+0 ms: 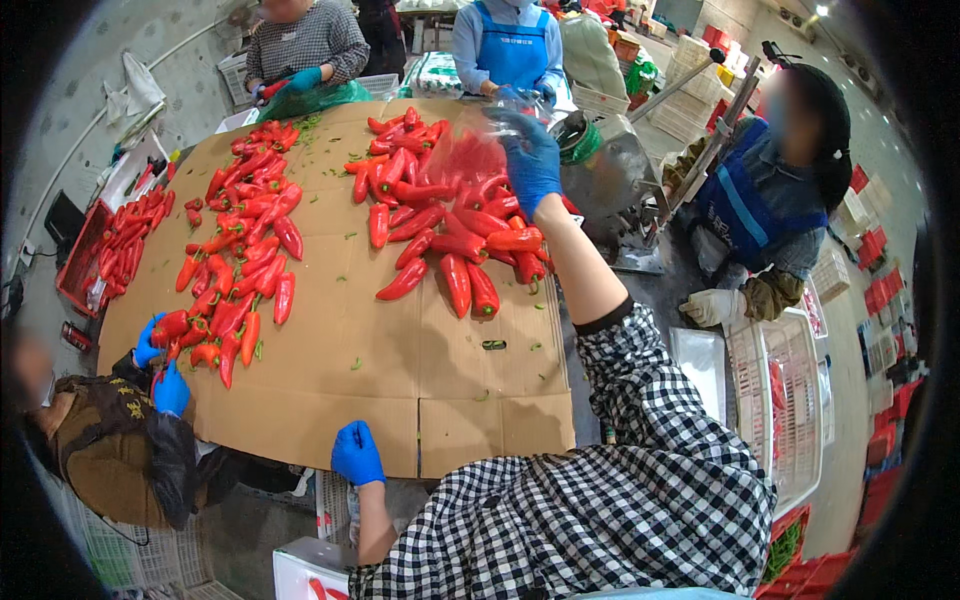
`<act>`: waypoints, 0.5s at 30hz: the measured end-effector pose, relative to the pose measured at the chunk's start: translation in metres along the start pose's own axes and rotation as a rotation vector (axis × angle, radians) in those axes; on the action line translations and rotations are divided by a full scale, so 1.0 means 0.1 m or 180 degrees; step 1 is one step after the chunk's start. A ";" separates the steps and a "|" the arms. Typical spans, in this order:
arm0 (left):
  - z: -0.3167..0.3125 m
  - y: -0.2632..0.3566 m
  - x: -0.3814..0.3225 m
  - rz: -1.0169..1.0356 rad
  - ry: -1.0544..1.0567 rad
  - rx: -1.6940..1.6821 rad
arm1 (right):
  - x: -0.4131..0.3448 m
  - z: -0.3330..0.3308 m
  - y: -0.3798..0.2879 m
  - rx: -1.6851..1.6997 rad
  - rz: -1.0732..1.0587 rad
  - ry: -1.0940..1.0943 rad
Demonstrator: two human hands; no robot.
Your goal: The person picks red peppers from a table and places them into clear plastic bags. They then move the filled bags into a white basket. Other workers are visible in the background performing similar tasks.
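My right hand (531, 161), in a blue glove, reaches over the far right part of the cardboard-covered table (360, 360). A clear plastic bag (469, 154), partly blurred, hangs from its fingers above a heap of red peppers (450, 225). Near the table's front edge is my left hand (358, 454), also blue-gloved, its fingers closed and no object visible in them. A second, longer heap of red peppers (255, 217) lies on the left half of the cardboard. Small green stem pieces (356, 364) are scattered about.
A co-worker's gloved hands (171, 390) handle peppers at the left edge. Two people stand across the table, another at the right beside a metal device (611, 180). A red crate (75, 262) of peppers is at far left; a white plastic basket (799, 420) stands at right.
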State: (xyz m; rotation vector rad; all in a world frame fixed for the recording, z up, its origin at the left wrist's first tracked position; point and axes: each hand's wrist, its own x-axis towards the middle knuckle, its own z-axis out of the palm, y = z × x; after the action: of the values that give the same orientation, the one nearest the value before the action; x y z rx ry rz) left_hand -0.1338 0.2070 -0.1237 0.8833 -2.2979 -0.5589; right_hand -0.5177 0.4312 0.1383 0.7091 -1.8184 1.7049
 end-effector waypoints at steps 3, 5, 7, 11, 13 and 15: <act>0.01 -0.02 0.00 0.0006 -0.0026 0.0018 | -0.03 -0.02 0.44 -0.1083 -0.0412 -0.0059; 0.04 -0.05 -0.02 -0.0002 0.0007 0.0004 | -0.23 -0.08 0.82 -0.1720 0.0146 -0.0187; 0.05 -0.07 -0.03 -0.0018 0.0018 -0.0123 | -0.52 -0.16 1.18 -0.2017 0.0561 -0.0494; 0.03 -0.05 -0.02 -0.0096 -0.0055 -0.0083 | -1.14 -0.41 1.54 -0.1754 0.0964 -0.0955; 0.01 -0.02 -0.02 -0.0006 0.0041 0.0026 | -1.41 -0.53 1.49 -0.1589 0.0831 -0.0829; -0.01 0.00 -0.02 0.0014 0.0024 0.0051 | -1.61 -0.67 1.35 -0.1500 0.1032 -0.0997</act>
State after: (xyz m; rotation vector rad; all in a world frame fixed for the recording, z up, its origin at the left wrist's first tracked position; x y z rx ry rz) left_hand -0.1323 0.2082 -0.1232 0.8862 -2.2999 -0.5351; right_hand -0.4950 0.5080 -0.0672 0.5176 -2.5515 1.3089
